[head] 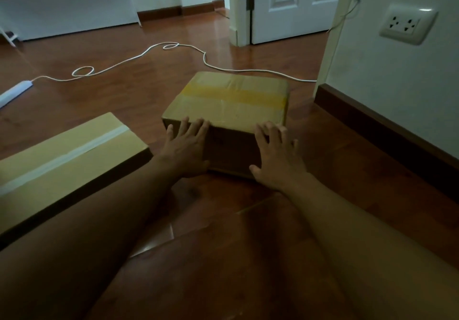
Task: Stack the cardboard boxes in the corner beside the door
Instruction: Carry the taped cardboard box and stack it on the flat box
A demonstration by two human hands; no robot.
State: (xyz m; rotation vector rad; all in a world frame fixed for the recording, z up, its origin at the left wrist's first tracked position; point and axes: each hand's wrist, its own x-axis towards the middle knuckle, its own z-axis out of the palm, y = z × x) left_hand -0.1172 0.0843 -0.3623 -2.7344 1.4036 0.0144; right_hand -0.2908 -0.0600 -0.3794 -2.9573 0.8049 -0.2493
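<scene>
A long white cable [159, 54] is looped across the reddish-brown wooden floor [223, 257] to a white power strip [15, 91] at left. A cream double wall socket [407, 25] is seen upper right.

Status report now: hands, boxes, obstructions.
Left hand and right hand flat, open, against near side of yellow-taped box. White-taped box on floor at left, unstacked. White cable lies across floor beyond.

My hands [188, 146] on the near side of the smaller box [231, 101], larger box [62, 156] to its left, wall [387, 84] right, door [290, 4] behind.
</scene>
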